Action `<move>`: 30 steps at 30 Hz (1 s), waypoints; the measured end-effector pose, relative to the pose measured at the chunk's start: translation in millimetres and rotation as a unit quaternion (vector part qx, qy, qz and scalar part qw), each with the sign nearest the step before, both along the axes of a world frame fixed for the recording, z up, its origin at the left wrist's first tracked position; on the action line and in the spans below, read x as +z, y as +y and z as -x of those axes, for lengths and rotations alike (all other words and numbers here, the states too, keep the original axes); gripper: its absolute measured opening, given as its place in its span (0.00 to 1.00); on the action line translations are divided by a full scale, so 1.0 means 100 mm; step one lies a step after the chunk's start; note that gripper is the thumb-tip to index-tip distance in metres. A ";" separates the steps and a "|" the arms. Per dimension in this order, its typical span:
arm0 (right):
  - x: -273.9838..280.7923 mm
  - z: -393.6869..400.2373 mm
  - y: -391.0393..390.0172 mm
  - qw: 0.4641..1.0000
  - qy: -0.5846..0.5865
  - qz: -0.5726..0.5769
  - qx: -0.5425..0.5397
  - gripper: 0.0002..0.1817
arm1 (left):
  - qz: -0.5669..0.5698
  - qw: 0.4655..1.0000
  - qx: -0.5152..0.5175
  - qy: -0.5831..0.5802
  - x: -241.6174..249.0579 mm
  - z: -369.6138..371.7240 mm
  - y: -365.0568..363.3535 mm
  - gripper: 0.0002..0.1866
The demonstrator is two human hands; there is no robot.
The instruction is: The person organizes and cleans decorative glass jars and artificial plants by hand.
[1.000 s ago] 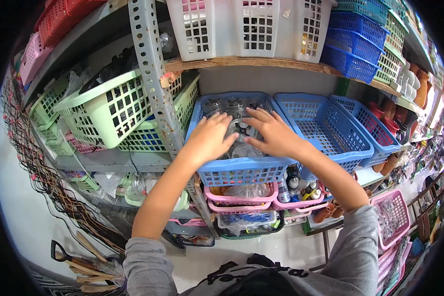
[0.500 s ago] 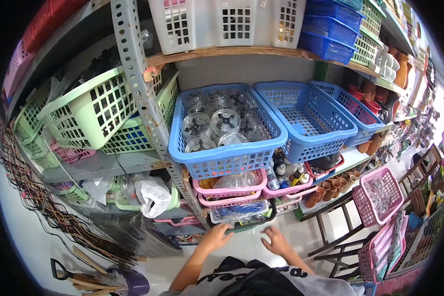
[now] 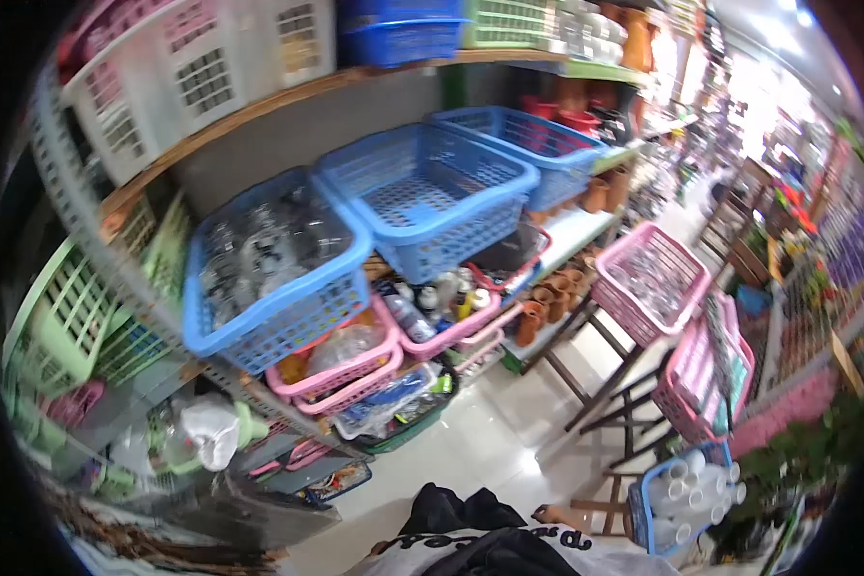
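My right hand (image 3: 553, 516) shows only in part at the bottom, beside the grey printed shirt (image 3: 451, 544). It hangs low over the floor, and its fingers are too small and blurred to read. Of my left side only a sliver of skin appears at the shirt's edge; the hand itself is out of sight. Ahead on the shelf stands a blue basket (image 3: 288, 326) filled with clear round plastic containers (image 3: 264, 254). Next to it is another blue basket (image 3: 470, 226) with nothing visible inside, then a third blue basket (image 3: 562, 178) near red pots. Neither hand visibly touches a basket.
Pink baskets (image 3: 341, 384) with bottles and packets sit below the shelf. At right, a pink basket (image 3: 655, 326) of clear items rests on a wooden stand, with a blue basket (image 3: 648, 523) of white cups lower down. A perforated metal post (image 3: 130, 274) rises at left.
My view has swung to the right, so the shelf baskets appear further left and the white cups have come into view. Both hands have dropped from in front of me towards the bottom edge.
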State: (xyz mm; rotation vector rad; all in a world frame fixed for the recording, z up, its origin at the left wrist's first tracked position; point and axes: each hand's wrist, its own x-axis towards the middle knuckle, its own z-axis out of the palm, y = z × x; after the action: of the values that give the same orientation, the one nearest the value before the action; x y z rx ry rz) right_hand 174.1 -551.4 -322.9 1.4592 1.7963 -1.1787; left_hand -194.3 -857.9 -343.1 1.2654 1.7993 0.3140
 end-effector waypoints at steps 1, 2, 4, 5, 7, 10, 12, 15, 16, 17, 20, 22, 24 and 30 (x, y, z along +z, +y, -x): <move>-0.08 -0.11 -0.13 0.999 0.015 -0.014 -0.035 0.23 | 0.034 0.999 -0.011 -0.010 0.06 0.09 -0.07 0.20; -0.04 -0.21 -0.29 0.997 0.018 -0.008 -0.069 0.24 | 0.067 0.997 -0.021 -0.018 0.05 0.17 -0.06 0.20; -0.07 -0.38 -0.49 0.992 0.020 -0.008 -0.125 0.25 | 0.127 0.991 -0.038 -0.027 0.09 0.42 0.04 0.20; -0.19 -0.47 -0.62 0.990 0.060 -0.002 -0.124 0.26 | 0.160 0.986 -0.046 -0.028 0.11 0.55 0.37 0.20; -0.32 -0.53 -0.96 0.984 0.100 0.007 -0.144 0.26 | 0.231 0.971 -0.060 -0.024 0.20 0.62 0.99 0.21; -0.32 -0.32 -1.31 0.972 0.095 -0.014 -0.214 0.26 | 0.143 0.989 -0.019 0.027 0.29 0.91 1.76 0.23; -0.31 -0.13 -1.38 0.964 0.091 -0.029 -0.247 0.26 | 0.051 0.996 0.057 -0.043 0.45 1.00 2.15 0.23; -0.26 0.12 -1.36 0.954 0.082 -0.052 -0.284 0.26 | -0.051 0.994 0.080 -0.061 0.38 1.12 2.53 0.17; -0.23 0.17 -1.39 0.950 0.074 -0.057 -0.297 0.26 | -0.046 0.995 0.055 -0.065 0.38 1.13 2.61 0.17; -0.20 0.16 -1.39 0.946 0.065 -0.065 -0.311 0.26 | -0.044 0.996 0.045 -0.070 0.38 1.12 2.64 0.17; 0.01 0.24 -1.32 0.918 0.076 -0.082 -0.380 0.25 | 0.143 0.989 -0.024 -0.028 0.25 1.11 2.67 0.21; 0.10 0.31 -1.26 0.891 0.120 -0.091 -0.428 0.23 | 0.227 0.972 -0.062 -0.005 0.24 1.07 2.57 0.22; 0.11 0.30 -1.21 0.884 0.113 -0.095 -0.444 0.23 | 0.232 0.964 -0.132 -0.006 0.21 0.99 2.49 0.24; -0.50 -0.05 -1.13 0.867 0.177 -0.114 -0.451 0.24 | 0.218 0.961 -0.171 0.003 0.30 0.75 3.01 0.24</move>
State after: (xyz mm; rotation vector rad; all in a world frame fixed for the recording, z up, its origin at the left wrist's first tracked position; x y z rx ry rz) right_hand 179.3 -664.0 -372.9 2.5066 1.4926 -1.8032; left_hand -269.2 -556.9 -312.6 1.2226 1.5080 -0.2674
